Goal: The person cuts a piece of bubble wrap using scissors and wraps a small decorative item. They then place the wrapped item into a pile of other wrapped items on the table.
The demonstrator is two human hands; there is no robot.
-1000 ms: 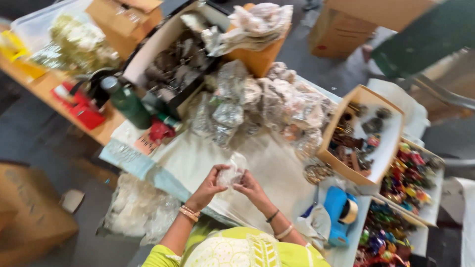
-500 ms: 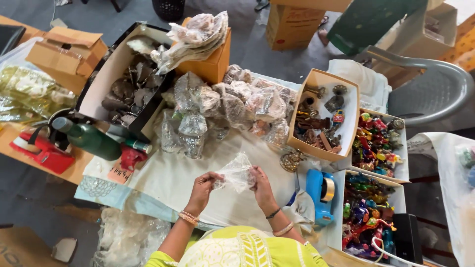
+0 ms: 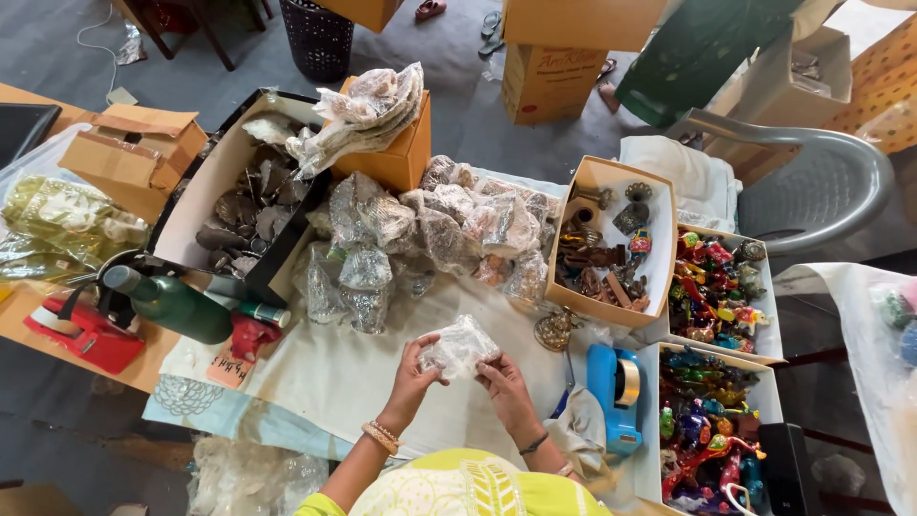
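My left hand (image 3: 413, 377) and my right hand (image 3: 506, 387) both hold a small item wrapped in crinkled clear plastic (image 3: 460, 347) above a white cloth (image 3: 325, 373) on the table. The fingers of each hand pinch the wrap from either side. Beyond my hands lies a heap of several similar plastic-wrapped metal pieces (image 3: 430, 229). I wear bangles on my left wrist and a dark band on my right.
A blue tape dispenser (image 3: 616, 394) lies right of my hands. Open boxes of metal trinkets (image 3: 609, 244) and colourful figurines (image 3: 714, 287) stand at right. A green bottle (image 3: 172, 304), red tool (image 3: 81, 334), black-edged box of metal leaves (image 3: 239, 210) and orange box (image 3: 392, 158) sit left and behind. A grey chair (image 3: 812, 182) stands at the far right.
The view has swung, shifting everything leftward and downward in frame. My hands have kept hold of the wrapped item and turned it slightly between the fingers.
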